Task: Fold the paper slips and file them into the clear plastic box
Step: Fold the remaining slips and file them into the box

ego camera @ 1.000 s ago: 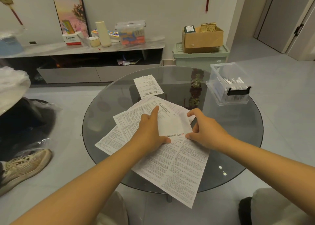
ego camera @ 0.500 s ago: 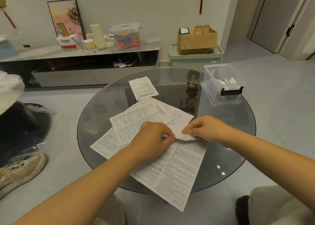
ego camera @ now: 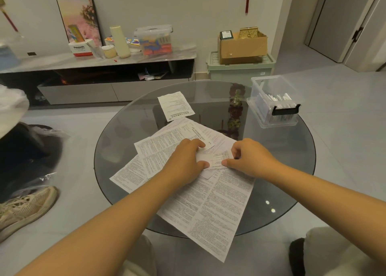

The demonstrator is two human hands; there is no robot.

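Head view, centre of frame: left hand (ego camera: 186, 160) and right hand (ego camera: 248, 157) both pinch a half-folded paper slip (ego camera: 217, 160) atop loose sheets; thin and limp, it likely slides, so edges and crease seem the best hold.

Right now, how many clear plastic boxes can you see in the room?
2. One clear plastic box sits open at the glass table's far right edge, with folded slips inside. A lidded clear box stands on the low cabinet by the wall.
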